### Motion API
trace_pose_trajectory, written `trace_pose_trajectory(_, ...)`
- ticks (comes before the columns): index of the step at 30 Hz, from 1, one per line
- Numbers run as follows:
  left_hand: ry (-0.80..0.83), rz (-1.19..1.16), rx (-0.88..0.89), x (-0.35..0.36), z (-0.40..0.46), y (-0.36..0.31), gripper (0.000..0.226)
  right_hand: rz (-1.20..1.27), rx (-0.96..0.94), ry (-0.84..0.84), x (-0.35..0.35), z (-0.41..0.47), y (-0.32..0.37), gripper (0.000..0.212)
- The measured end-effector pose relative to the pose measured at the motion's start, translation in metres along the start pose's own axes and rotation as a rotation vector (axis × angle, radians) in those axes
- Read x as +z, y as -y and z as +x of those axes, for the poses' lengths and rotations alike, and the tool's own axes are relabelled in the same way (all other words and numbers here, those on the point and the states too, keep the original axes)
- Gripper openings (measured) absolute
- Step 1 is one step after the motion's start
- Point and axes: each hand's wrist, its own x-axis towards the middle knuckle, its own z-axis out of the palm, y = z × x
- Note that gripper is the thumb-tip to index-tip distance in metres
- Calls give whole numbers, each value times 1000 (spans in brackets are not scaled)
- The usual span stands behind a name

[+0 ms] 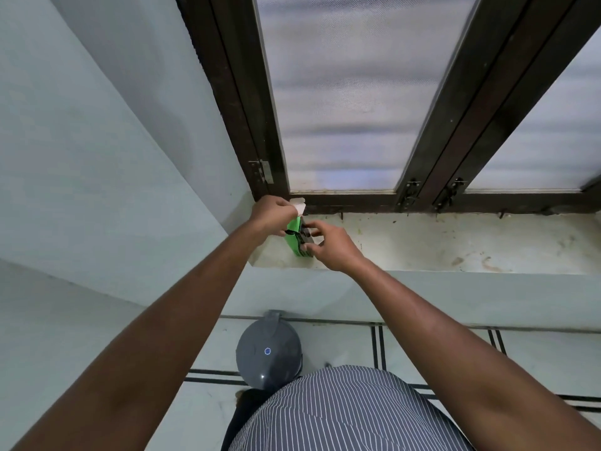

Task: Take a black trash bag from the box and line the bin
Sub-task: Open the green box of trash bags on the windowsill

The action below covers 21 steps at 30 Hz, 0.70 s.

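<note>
Your left hand (271,212) pinches the open flap of the green box (294,237) standing on the sill (455,245); your right hand (328,244) grips its side. The closed bin (268,351) stands below both hands.

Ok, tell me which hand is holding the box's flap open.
The left hand: it pinches the pale flap, while the right hand grips the green box lower.

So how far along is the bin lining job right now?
Early. Done: the green box on the windowsill is open, its flap held up by the left hand. In hand: the right hand grips the box. Left: pulling a bag out and lining the grey bin, whose lid is shut.
</note>
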Motion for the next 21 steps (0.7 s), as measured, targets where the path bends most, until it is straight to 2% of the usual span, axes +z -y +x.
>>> trace_pose_trajectory(4, 69, 12, 21, -7, 2, 9, 26, 2, 43, -2, -2, 0, -4, 60)
trace_pose_trajectory(7, 150, -112, -30, -7, 3, 18, 26, 0, 54, -5, -3, 0, -6, 60)
trace_pose_trajectory(10, 82, -61, 27, -3, 0, 18, 37, 10, 59, 7, -2, 0, -5, 60)
trace_pose_trajectory(13, 60, -69, 59, 0, -1, 17, 25, 2, 56, 10, -3, -1, -2, 59)
trace_pose_trajectory(16, 106, -183, 6, -6, 2, 18, 20, 16, 61, 5, -5, -3, -2, 60)
trace_pose_trajectory(18, 165, -208, 10, -10, 2, 21, 27, 51, 59, -35, -7, -5, 2, 61)
trace_pose_trajectory(21, 233, -168, 56, -12, 2, 29, 37, 138, 64, -193, -11, -9, 13, 67)
